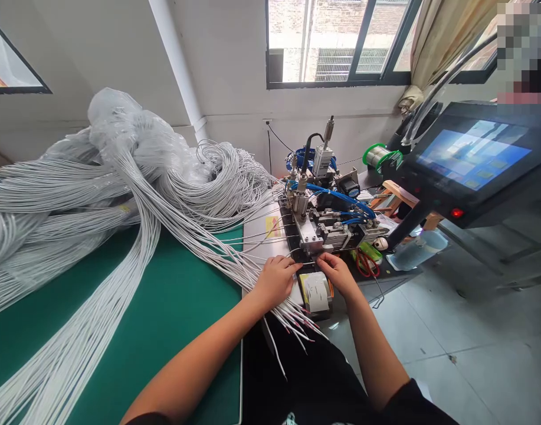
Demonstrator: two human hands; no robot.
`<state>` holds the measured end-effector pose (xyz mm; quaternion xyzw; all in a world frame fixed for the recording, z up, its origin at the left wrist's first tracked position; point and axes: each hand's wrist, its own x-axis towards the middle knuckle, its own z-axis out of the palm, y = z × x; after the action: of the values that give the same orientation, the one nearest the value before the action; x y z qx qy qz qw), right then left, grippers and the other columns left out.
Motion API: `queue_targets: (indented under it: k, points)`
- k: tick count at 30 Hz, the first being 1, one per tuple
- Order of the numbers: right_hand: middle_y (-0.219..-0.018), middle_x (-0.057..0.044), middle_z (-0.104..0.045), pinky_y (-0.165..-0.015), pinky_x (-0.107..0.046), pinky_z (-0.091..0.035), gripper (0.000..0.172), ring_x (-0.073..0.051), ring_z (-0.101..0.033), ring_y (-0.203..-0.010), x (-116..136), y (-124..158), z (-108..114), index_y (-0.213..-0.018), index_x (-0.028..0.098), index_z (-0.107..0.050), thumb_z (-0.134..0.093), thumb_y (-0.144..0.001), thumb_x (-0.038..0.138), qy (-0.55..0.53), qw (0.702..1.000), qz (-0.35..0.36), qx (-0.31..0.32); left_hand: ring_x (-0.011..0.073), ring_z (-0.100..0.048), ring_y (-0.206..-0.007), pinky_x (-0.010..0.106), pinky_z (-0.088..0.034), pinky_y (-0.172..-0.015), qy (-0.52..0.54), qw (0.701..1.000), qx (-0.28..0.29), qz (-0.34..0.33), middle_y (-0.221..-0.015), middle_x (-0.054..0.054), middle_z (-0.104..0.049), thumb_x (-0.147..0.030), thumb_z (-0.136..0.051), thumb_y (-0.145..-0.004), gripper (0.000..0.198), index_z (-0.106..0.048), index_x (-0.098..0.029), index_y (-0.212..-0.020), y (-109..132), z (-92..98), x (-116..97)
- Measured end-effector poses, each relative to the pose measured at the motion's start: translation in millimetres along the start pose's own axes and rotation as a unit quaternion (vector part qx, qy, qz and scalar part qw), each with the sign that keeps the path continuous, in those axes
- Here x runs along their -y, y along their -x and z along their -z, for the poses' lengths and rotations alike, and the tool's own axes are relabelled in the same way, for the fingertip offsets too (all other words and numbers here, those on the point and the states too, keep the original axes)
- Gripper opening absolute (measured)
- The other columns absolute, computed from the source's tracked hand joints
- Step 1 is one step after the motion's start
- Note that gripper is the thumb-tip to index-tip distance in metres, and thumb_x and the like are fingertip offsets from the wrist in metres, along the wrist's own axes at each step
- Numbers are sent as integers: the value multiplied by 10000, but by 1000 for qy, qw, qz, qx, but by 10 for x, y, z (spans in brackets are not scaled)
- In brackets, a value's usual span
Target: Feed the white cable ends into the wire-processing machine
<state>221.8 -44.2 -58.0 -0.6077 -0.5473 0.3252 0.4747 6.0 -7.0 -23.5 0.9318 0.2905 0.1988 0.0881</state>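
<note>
My left hand is closed with its fingertips on a thin white cable at the front of a small metal machine. My right hand pinches at the right end of the same short stretch of cable, just below the machine's metal block. What lies right between those fingertips is too small to make out. Beneath my left wrist runs a loose bundle of white cables, their cut ends hanging over my lap. A box with a white paper label sits just below both hands.
Coiled white cables in clear plastic heap up on the green table at left. To the right are a control screen on an arm, a wire spool, red-handled scissors and a translucent container. Blue hoses cross the machine.
</note>
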Motion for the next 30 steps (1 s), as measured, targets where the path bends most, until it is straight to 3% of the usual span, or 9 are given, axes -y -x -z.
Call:
queue_targets:
  k: [5,12,17,24,30]
  points:
    - [-532,59,-364,-484,-222,-232,305,-79,-290,-498,-68,-55,-60,-626,180,-475,-584,-675,461,-134,986,-98,12,230,-538,-1039,400,-464,-919,9,1000,-12,2,-1111,59,-636,-109,-479,-850,376,-611,-202,-1190,8,-18,4]
    - [-554,58,-377,-485,-215,-249,338,-78,-321,-507,-160,-31,-83,-663,180,-467,-616,-672,483,-185,974,-131,18,231,-536,-1036,385,-481,-932,11,999,-37,14,-1095,80,-626,-91,-473,-826,347,-609,-160,-1138,6,-48,2]
    - [-591,38,-436,-521,-225,-286,404,-89,-354,-545,-126,69,-56,-692,166,-509,-633,-716,550,-145,984,-100,-5,238,-529,-1043,395,-476,-931,-2,999,-41,28,-1093,88,-618,-105,-478,-825,305,-610,-142,-1097,2,-43,-14]
    - [-674,0,-525,-607,-248,-335,418,-122,-439,-632,-79,286,112,-749,155,-600,-595,-776,572,-2,995,-61,-85,235,-536,-1063,394,-467,-931,-24,998,-31,47,-1121,83,-621,-147,-474,-848,299,-604,-158,-1117,9,-42,-16]
    - [-683,-9,-561,-580,-240,-348,385,-119,-461,-614,349,552,244,-779,161,-624,-552,-838,535,85,995,-28,-50,289,-465,-1223,446,-397,-1051,-48,995,-17,82,-1337,137,-521,-232,-505,-860,415,-537,-112,-1256,3,-68,9]
